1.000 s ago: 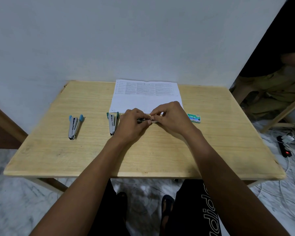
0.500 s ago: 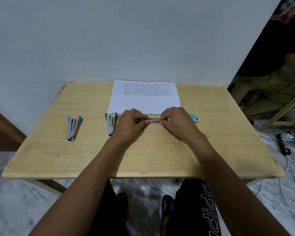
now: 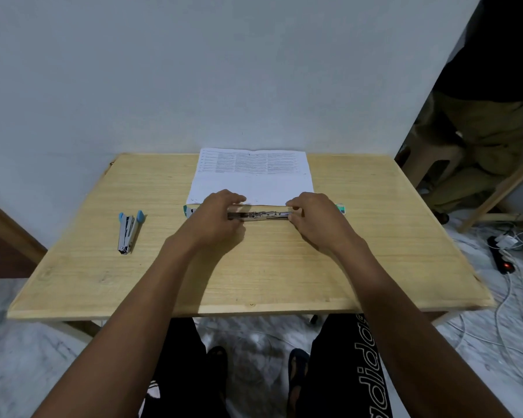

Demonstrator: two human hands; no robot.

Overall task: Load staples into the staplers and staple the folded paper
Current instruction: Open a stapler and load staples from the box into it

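A metal stapler (image 3: 261,215) lies opened out flat across the middle of the wooden table (image 3: 375,267), its silver channel facing up. My left hand (image 3: 215,218) grips its left end and my right hand (image 3: 311,218) pinches its right end. Just behind lies the folded printed paper (image 3: 251,179). A second stapler with blue ends (image 3: 129,229) rests at the left of the table. A third stapler (image 3: 188,210) is mostly hidden behind my left hand. The green staple box (image 3: 341,209) peeks out behind my right hand.
A white wall stands right behind the table. A person sits at the right beyond the table edge. A power strip (image 3: 501,259) and loose cables lie on the floor at the right. My legs and feet are under the front edge.
My hands have drawn apart along the stapler, opening it out to its full length. Earlier they were close together over it.
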